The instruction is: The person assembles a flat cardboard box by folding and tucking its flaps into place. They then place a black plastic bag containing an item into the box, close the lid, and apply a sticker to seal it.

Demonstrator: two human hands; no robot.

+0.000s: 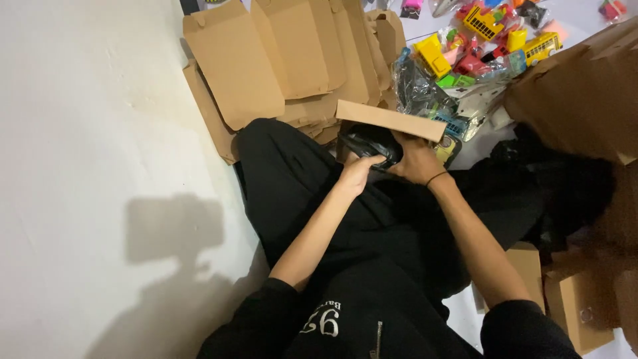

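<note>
Pushing a black plastic-wrapped item [369, 143] into a small cardboard box [390, 119], left hand [359, 173] gripping the wrap, right hand [415, 159] grasping the box. Sitting unfolded at eleven o'clock, flat box blanks [279, 60]; waiting at one o'clock, bagged toy buses [465, 53].

Plain brown cardboard box [390, 120]; glossy black bag [372, 143]; far right, yellow, red, green toys [488, 40]; black trousers [319, 199].

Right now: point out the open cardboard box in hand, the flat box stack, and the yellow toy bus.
cardboard box [389, 119], head view, on its raised brown flap.
flat box stack [279, 60], head view, on the top flattened sheet.
yellow toy bus [541, 46], head view, on its side.
</note>
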